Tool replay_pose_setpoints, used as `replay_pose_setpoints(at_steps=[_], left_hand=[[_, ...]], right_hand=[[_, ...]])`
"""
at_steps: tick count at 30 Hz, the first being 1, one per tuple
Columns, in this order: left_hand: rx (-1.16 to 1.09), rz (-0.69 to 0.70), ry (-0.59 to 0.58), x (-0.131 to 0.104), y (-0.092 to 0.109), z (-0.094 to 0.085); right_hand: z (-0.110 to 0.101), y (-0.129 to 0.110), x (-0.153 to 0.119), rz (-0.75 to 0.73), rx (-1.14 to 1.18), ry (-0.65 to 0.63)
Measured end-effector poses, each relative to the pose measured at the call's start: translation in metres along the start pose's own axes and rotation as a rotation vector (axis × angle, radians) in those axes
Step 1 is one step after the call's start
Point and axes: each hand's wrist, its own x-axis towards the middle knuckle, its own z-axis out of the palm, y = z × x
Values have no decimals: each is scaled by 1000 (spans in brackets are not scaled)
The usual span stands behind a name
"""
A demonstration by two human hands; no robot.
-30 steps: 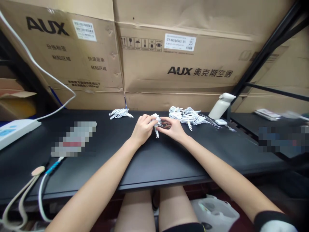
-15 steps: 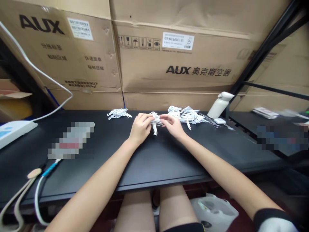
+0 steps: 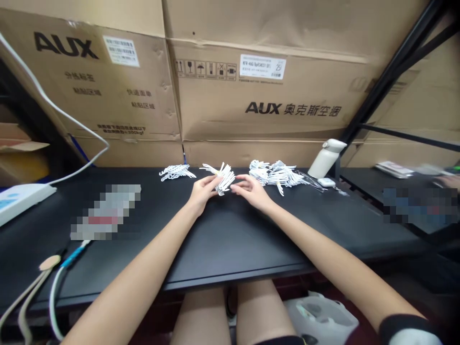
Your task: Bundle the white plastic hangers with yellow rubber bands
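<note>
Between my hands is a bundle of thin white hooked strips (image 3: 226, 179), its ends fanning out several ways with a small yellow spot near the top. My left hand (image 3: 201, 194) grips its left side between thumb and fingers. Just right of the bundle, my right hand (image 3: 254, 193) has thumb and fingers apart, fingertips close to the strip ends; whether they touch is unclear. A small pile of similar white strips (image 3: 177, 172) lies beyond my left hand. More white strips (image 3: 278, 174) are heaped past my right hand.
On the black table (image 3: 233, 244) stand a white bottle (image 3: 326, 159) and a small white case (image 3: 327, 182) at right. A blurred-out device (image 3: 108, 211) with a cable and a white power strip (image 3: 25, 201) lie left. Cardboard boxes (image 3: 215, 115) wall the back.
The bundle has turned, its strips now spreading up-left and to the right instead of hanging downward. My left hand has rotated around it; my right hand has shifted slightly left and its fingers have spread.
</note>
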Motion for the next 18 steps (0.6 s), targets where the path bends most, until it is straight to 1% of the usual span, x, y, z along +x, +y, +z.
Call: replay_pose_setpoints(at_steps=[2,4,7,10,14,18], left_hand=[[31,-14,-52,0,-1,-1],[73,-15,-88,1,-3,-1],[147,-7,-112,3,-4,-3],[217,29,-129,3,-3,-3],[286,117,-166,1,-1,-1],[356,135,-232,-1,0,1]], right_hand=[[2,-1,-1,56,69,-26],[3,-4,-1,97,119,-6],[0,-9,0,125,167,43],[-4,-12,0,163,229,34],[-7,-12,2,173,287,-7],[-16,-12,8,157,305,-29]])
